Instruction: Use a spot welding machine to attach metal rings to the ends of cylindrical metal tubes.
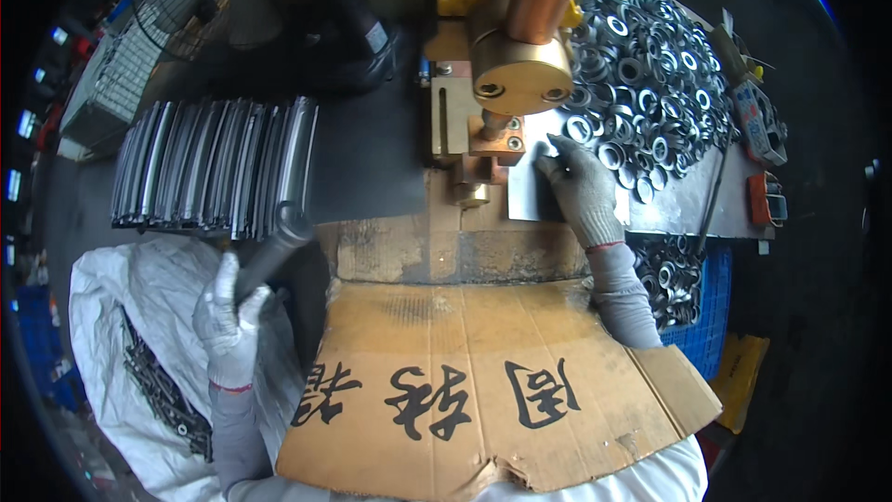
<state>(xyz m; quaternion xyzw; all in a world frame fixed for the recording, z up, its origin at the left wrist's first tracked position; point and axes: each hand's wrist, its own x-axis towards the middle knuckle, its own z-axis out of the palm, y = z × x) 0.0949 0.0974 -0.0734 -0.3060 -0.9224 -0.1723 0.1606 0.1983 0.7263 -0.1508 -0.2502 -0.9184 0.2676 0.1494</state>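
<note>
A gloved left hand of mine (229, 321) is closed around a dark grey metal rod (269, 258), which is tilted with its rounded, ring-like end pointing up and away. The rod is slightly blurred. On the right, my gloved right hand (583, 188) rests over a flat metal plate (530, 197) beside the machine's lower copper block (497, 141). Its index finger and thumb stand apart, and no part shows between them. Just beyond that hand spreads a large heap of loose metal rings (641, 84). Above the block hangs the machine's brass-coloured head (522, 74) on a thick copper column.
A row of long metal pieces (214, 167) stands at the left of the dark table. Cardboard (446, 335) covers my lap. A white sack (102, 316) holds metal parts at lower left. A blue crate (715, 297) with rings and an orange box (767, 200) are at right.
</note>
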